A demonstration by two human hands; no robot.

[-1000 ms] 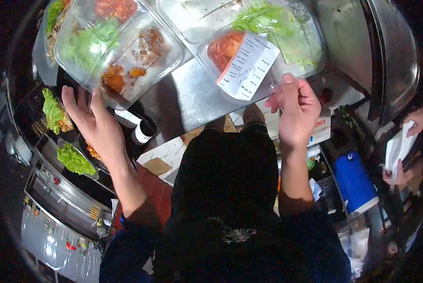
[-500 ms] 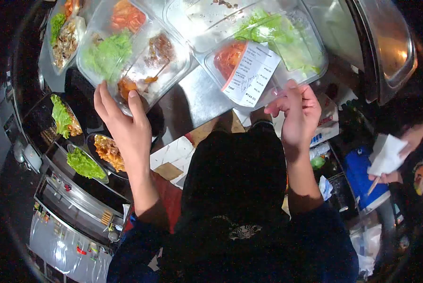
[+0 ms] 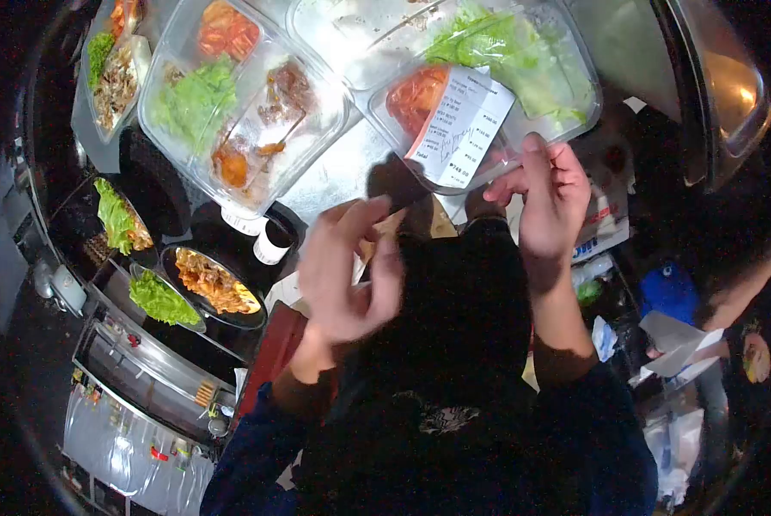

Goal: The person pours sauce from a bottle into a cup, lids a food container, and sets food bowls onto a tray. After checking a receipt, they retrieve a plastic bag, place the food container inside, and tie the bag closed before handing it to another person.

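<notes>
A clear plastic food container (image 3: 575, 129) holds lettuce and red-orange food, with a printed receipt (image 3: 465, 129) lying on its lid. My right hand (image 3: 553, 202) is at its near edge, thumb over the rim and fingers curled below. Off the containers, my left hand (image 3: 351, 267) is blurred by motion, its thumb apart from the bent fingers and nothing visible in it. Up and to the left sits another lidded clear container (image 3: 321, 163) with lettuce, red-orange food and browned pieces.
Beneath the containers is a shiny metal counter (image 3: 338, 176). To the left are a dark oval dish of food (image 3: 214, 279), some lettuce (image 3: 164, 297) and a white roll (image 3: 271, 243). At the right, another person's arm (image 3: 742, 292) reaches near white paper (image 3: 678, 344).
My left hand has let go of the left container and moved right and down. My right hand stays at the receipt container's edge. The other person's white paper has moved down.
</notes>
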